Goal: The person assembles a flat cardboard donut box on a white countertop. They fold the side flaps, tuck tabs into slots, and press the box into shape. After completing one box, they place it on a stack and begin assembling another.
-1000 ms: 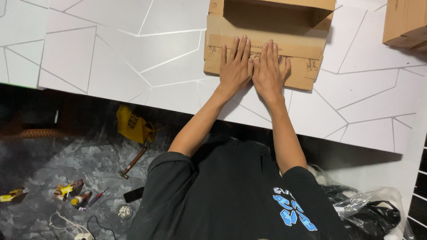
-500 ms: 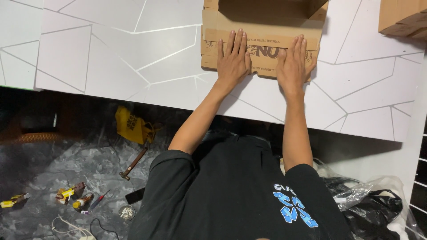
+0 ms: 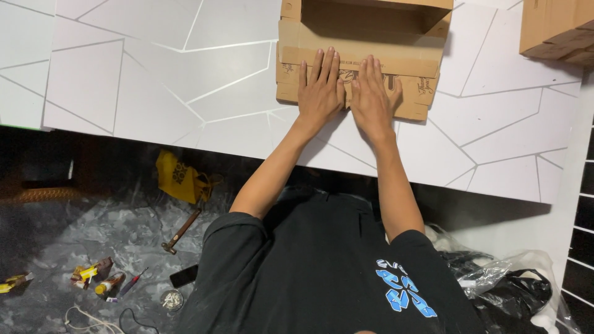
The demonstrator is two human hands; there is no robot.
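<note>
Both palms lay flat, fingers spread — the left hand (image 3: 320,93) and right hand (image 3: 372,99) side by side on the cardboard box's front flap (image 3: 352,77) on the white table (image 3: 154,80) — and uneven pressure risked creasing it crooked.

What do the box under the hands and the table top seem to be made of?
Box: brown cardboard, matt, with folded flaps and raw cut edges. Table top: a hard white sheet, smooth and faintly glossy, crossed by thin silvery lines; probably laminate or painted board, though the look leaves that open.

Both hands (image 3: 346,93) flat, side by side
</note>
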